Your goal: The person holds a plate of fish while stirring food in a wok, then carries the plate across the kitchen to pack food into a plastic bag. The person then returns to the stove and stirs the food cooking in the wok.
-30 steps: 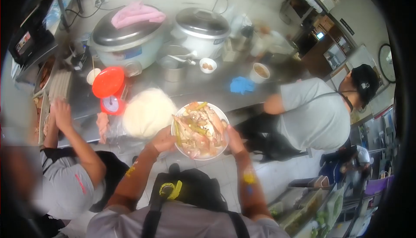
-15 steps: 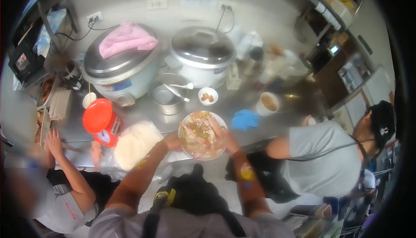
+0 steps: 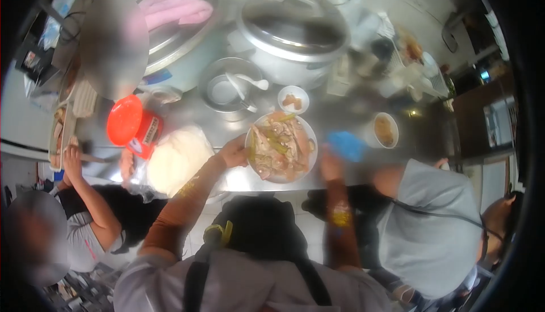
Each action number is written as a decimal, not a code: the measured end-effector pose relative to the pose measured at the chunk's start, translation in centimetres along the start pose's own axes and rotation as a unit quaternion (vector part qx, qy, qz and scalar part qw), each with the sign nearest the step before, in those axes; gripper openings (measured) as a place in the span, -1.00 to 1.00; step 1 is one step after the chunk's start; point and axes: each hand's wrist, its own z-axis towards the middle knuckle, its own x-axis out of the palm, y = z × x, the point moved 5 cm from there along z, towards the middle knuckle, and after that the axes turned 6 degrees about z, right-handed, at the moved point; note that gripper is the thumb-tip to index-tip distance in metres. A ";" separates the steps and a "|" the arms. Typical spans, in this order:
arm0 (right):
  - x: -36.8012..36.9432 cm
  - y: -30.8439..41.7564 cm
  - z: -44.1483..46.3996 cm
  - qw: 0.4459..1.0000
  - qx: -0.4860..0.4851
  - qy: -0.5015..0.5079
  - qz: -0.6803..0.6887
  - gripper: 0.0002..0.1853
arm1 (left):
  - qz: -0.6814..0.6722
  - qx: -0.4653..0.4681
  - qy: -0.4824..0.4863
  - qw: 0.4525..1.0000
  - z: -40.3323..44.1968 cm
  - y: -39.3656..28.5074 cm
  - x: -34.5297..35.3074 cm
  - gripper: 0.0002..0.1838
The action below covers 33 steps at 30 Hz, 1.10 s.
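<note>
A white bowl heaped with pale meat and green vegetable pieces (image 3: pixel 281 147) is over the front part of the steel counter. My left hand (image 3: pixel 234 151) grips its left rim. Off the bowl's right side is my right hand (image 3: pixel 332 164), apart from the rim and beside a blue cloth or glove (image 3: pixel 346 145); its fingers are blurred. Just behind the bowl sits a small white bowl with brown pieces (image 3: pixel 293 100). A metal pot (image 3: pixel 218 88) with white-handled utensils across it stands behind my left hand. Left of that hand lies a pale round mass in clear plastic (image 3: pixel 179 161).
Two large lidded cookers (image 3: pixel 295 25) stand at the back, the left one under a pink cloth (image 3: pixel 176 6). A red scale (image 3: pixel 128 122) is at the left, a white cup (image 3: pixel 385 131) at the right. One person works at each side, in grey shirts.
The bowl has moved forward over the counter. My right hand has come off its rim and moved right, beside the blue item. The view has shifted closer to the counter.
</note>
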 end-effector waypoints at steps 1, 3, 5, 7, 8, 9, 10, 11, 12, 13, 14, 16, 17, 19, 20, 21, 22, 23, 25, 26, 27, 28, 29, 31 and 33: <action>-1.8 -0.3 0.6 0.997 0.015 -0.074 -0.010 -0.50 | -0.020 -0.009 -0.018 1.000 -0.4 -0.2 0.1 -0.37; -4.4 -0.8 1.4 0.978 0.072 -0.192 -0.024 -0.53 | -0.060 -0.025 -0.054 0.996 -1.9 0.5 0.5 -0.35; -3.7 -1.3 1.6 0.981 0.106 -0.150 -0.064 -0.51 | 0.002 0.001 -0.109 0.994 -3.4 2.4 0.0 -0.34; -3.5 -1.7 1.4 0.979 0.159 -0.098 -0.087 -0.49 | 0.023 0.031 -0.146 0.988 -5.2 3.7 0.3 -0.34; -3.3 -1.9 1.6 0.984 0.121 -0.106 -0.071 -0.49 | 0.011 0.048 -0.156 0.986 -7.1 3.3 0.6 -0.34; -3.0 -3.6 1.6 0.987 0.087 -0.120 -0.057 -0.49 | 0.000 0.069 -0.159 0.985 -8.8 3.5 0.9 -0.34; -2.8 -4.0 0.7 0.989 0.053 -0.134 -0.044 -0.49 | -0.007 0.093 -0.155 0.984 -10.7 4.4 1.1 -0.36; -3.1 -2.5 -1.2 0.987 0.039 -0.149 -0.044 -0.49 | -0.014 0.117 -0.151 0.982 -13.0 5.7 1.3 -0.38; -3.3 -1.0 -3.5 0.985 0.024 -0.163 -0.044 -0.49 | -0.021 0.140 -0.146 0.979 -15.5 6.5 1.5 -0.39; -3.5 0.6 -5.9 0.983 0.010 -0.177 -0.044 -0.49 | -0.031 0.134 -0.138 0.981 -18.3 7.6 1.9 -0.40; -3.8 1.9 -8.7 0.977 0.013 -0.209 -0.041 -0.49 | -0.038 0.146 -0.135 0.979 -20.9 8.1 2.2 -0.41; -2.9 4.0 -15.6 0.962 0.031 -0.269 -0.023 -0.48 | -0.039 0.161 -0.127 0.978 -26.1 9.4 2.3 -0.42; -1.8 4.7 -19.2 0.959 0.081 -0.269 0.039 -0.51 | -0.059 0.175 -0.126 0.975 -28.1 10.6 2.8 -0.43; 1.0 6.9 -26.4 0.940 0.139 -0.280 0.136 -0.55 | 0.000 0.176 -0.123 0.977 -34.0 12.5 2.5 -0.44; 4.4 6.6 -30.5 0.939 0.132 -0.274 0.161 -0.58 | 0.024 0.175 -0.135 0.975 -38.5 13.9 2.1 -0.44; 7.9 6.4 -34.1 0.947 0.102 -0.251 0.173 -0.60 | 0.026 0.157 -0.146 0.976 -42.8 15.6 1.7 -0.45; 11.4 6.1 -36.5 0.960 0.060 -0.206 0.178 -0.62 | 0.031 0.144 -0.157 0.977 -46.0 17.0 1.3 -0.45; 14.1 5.3 -38.0 0.984 -0.026 -0.099 0.145 -0.64 | 0.036 0.130 -0.168 0.977 -48.8 18.3 1.1 -0.46; 17.7 8.1 -39.3 0.972 0.047 0.075 0.220 -0.70 | 0.042 0.095 -0.221 0.970 -54.3 22.2 1.2 -0.47; 19.5 10.2 -41.5 0.913 0.208 0.145 0.319 -0.73 | 0.047 0.084 -0.244 0.965 -56.7 24.7 1.2 -0.47; 20.6 12.4 -42.0 0.917 0.184 0.188 0.299 -0.76 | 0.029 0.074 -0.264 0.961 -58.9 26.3 1.2 -0.46; 21.6 13.7 -42.0 0.919 0.162 0.231 0.276 -0.78 | 0.010 0.064 -0.282 0.957 -60.7 27.7 1.4 -0.45; 22.1 15.2 -42.0 0.911 0.170 0.292 0.237 -0.78 | -0.012 0.054 -0.302 0.952 -62.2 29.3 1.8 -0.45; 24.8 15.6 -42.6 0.906 0.097 0.374 0.174 -0.79 | -0.053 0.012 -0.348 0.936 -65.4 33.8 2.9 -0.43; 27.9 12.4 -43.1 0.906 0.028 0.398 0.139 -0.86 | -0.082 -0.071 -0.390 0.914 -68.1 35.4 3.6 -0.41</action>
